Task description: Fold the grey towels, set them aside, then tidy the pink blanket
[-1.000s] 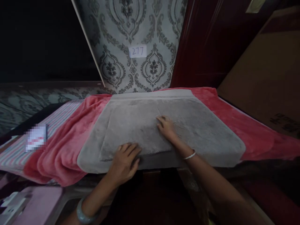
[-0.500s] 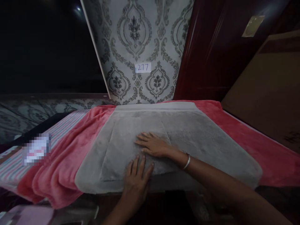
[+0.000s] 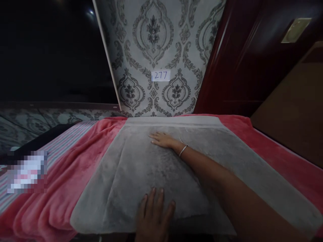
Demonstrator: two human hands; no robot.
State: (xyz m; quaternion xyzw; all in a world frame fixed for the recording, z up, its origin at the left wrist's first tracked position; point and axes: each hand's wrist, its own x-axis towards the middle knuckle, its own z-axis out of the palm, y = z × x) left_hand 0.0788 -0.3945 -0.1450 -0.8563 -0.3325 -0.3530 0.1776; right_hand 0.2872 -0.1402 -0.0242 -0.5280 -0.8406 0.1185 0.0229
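A grey plush cloth (image 3: 136, 174) lies spread out, with a folded-looking layer on top of it and a pale band along its far edge. My right hand (image 3: 163, 139), wearing a silvery bangle (image 3: 183, 150) at the wrist, rests flat on the far part of the cloth with fingers stretched to the left. Close to the near edge, my left hand (image 3: 155, 215) lies on the same cloth, fingers spread and pointing away from me. Neither hand grips anything. Under the grey cloth is a pink plush blanket (image 3: 83, 161), rumpled on the left side.
Striped fabric (image 3: 65, 137) shows at the left, with a blurred-out patch (image 3: 27, 171) over it. Behind are a dark screen (image 3: 55, 53), patterned wallpaper (image 3: 141, 60) with a paper label (image 3: 160, 75) reading 277, and a dark red panel (image 3: 234, 67). A brown board (image 3: 292, 114) stands at the right.
My right hand has slid farther away across the grey cloth. My left hand sits lower in view, near the cloth's near edge. The camera view has shifted and moved closer.
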